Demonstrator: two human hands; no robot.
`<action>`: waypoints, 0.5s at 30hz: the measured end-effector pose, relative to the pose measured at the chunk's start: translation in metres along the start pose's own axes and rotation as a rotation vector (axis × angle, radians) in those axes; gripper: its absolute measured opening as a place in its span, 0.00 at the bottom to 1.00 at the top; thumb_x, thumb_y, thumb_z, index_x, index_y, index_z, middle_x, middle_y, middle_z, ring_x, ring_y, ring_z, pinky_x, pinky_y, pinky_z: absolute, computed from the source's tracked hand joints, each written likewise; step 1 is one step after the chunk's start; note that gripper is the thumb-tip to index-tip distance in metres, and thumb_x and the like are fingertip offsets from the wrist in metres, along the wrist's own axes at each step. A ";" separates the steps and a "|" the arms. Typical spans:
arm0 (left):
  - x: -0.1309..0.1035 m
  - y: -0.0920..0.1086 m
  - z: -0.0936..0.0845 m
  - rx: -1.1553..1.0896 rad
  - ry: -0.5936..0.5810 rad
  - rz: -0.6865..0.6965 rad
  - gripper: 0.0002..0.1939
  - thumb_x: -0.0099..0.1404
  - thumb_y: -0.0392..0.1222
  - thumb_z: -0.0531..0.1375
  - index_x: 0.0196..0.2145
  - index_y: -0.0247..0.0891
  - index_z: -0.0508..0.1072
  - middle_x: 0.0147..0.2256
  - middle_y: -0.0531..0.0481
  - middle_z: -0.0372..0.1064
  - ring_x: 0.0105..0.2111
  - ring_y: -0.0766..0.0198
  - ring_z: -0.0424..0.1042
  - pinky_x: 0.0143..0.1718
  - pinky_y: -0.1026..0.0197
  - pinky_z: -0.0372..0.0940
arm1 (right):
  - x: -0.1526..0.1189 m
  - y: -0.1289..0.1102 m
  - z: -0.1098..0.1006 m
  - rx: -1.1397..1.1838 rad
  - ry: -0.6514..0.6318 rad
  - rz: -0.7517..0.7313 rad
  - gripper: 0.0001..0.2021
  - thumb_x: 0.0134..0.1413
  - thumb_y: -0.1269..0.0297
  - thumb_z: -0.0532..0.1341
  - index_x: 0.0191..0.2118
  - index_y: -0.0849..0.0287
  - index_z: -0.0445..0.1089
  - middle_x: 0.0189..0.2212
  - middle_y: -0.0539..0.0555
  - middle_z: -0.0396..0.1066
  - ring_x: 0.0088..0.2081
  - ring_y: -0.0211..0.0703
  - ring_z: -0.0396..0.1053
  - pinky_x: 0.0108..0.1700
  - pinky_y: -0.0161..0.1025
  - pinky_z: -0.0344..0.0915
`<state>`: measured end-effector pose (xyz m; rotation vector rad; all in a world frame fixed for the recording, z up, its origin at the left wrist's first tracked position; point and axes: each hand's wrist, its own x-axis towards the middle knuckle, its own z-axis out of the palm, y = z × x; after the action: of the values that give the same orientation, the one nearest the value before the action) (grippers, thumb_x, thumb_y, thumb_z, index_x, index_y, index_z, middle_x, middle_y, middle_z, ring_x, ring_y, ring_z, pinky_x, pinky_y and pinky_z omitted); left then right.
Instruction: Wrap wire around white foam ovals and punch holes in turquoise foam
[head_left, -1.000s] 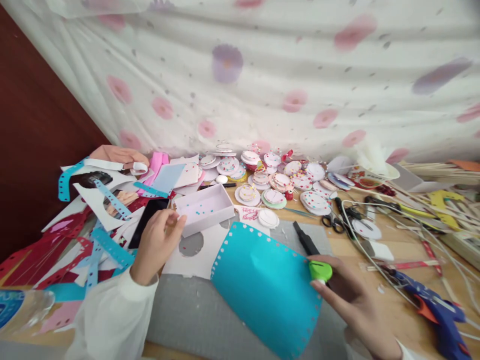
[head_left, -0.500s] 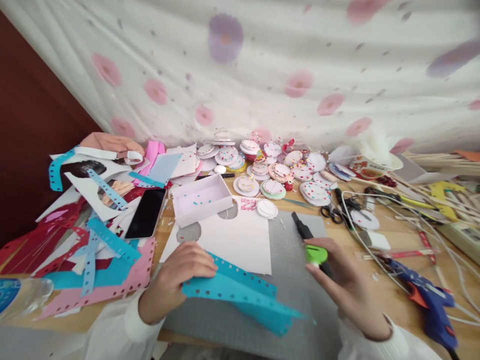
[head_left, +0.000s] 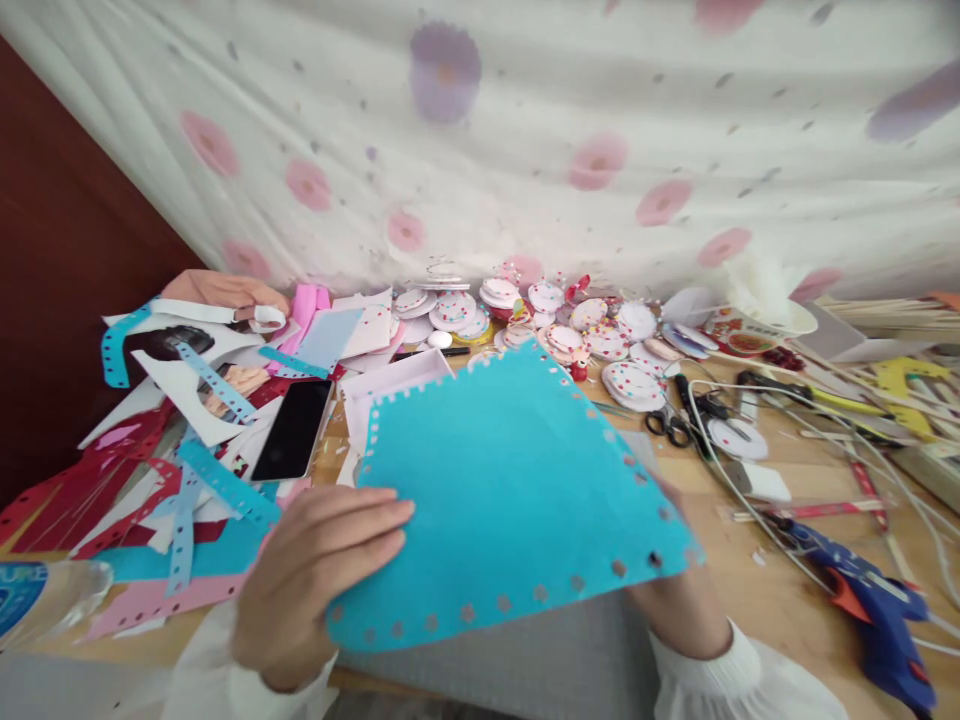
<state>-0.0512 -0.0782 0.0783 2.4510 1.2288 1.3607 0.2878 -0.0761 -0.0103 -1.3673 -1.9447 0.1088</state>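
Observation:
A blue paper sheet (head_left: pixel 495 490) is spread out and raised above the grey mat (head_left: pixel 525 660), with small shaped holes punched along its edges. My left hand (head_left: pixel 322 570) grips its left side, fingers on top. Behind the sheet's lower right corner is my right hand (head_left: pixel 679 590); its fingers are mostly hidden by the paper, as is anything they hold. The green and black punch is out of sight. Beyond the sheet's top left edge, a white box (head_left: pixel 397 378) is partly covered.
A phone (head_left: pixel 294 430) and paper scraps (head_left: pixel 217 480) lie left. Decorated paper discs (head_left: pixel 634 385) line the back. On the right are scissors (head_left: pixel 667 428), a white cable, a blue glue gun (head_left: pixel 862 590) and a bowl (head_left: pixel 757 330). A bottle (head_left: pixel 52 600) lies at the left edge.
The blue paper has been lifted and opened out from its folded state. My right hand has moved left behind it, and the punch it held is no longer visible.

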 end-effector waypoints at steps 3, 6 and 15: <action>-0.023 -0.006 0.025 -0.107 -0.162 0.091 0.11 0.69 0.39 0.51 0.43 0.39 0.72 0.40 0.45 0.77 0.46 0.57 0.73 0.45 0.52 0.69 | -0.007 -0.014 -0.006 -0.004 0.129 -0.046 0.34 0.53 0.67 0.61 0.64 0.56 0.49 0.58 0.65 0.56 0.58 0.59 0.58 0.53 0.57 0.60; -0.047 -0.020 0.047 -0.146 -0.290 0.058 0.10 0.69 0.36 0.50 0.42 0.37 0.71 0.43 0.43 0.76 0.46 0.59 0.73 0.47 0.55 0.69 | -0.013 -0.024 0.001 -0.048 -0.005 -0.197 0.31 0.55 0.72 0.58 0.63 0.55 0.52 0.57 0.64 0.59 0.58 0.57 0.58 0.52 0.56 0.61; -0.060 -0.037 0.054 0.118 -0.605 -0.019 0.18 0.63 0.29 0.53 0.50 0.35 0.67 0.58 0.39 0.62 0.61 0.52 0.57 0.58 0.43 0.60 | -0.001 -0.044 0.036 0.032 -0.390 -0.373 0.11 0.61 0.70 0.55 0.47 0.59 0.69 0.49 0.59 0.72 0.51 0.49 0.67 0.50 0.49 0.66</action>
<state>-0.0506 -0.0777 -0.0106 2.6164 1.1821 0.4734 0.2322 -0.0834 -0.0165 -0.9917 -2.4795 0.2397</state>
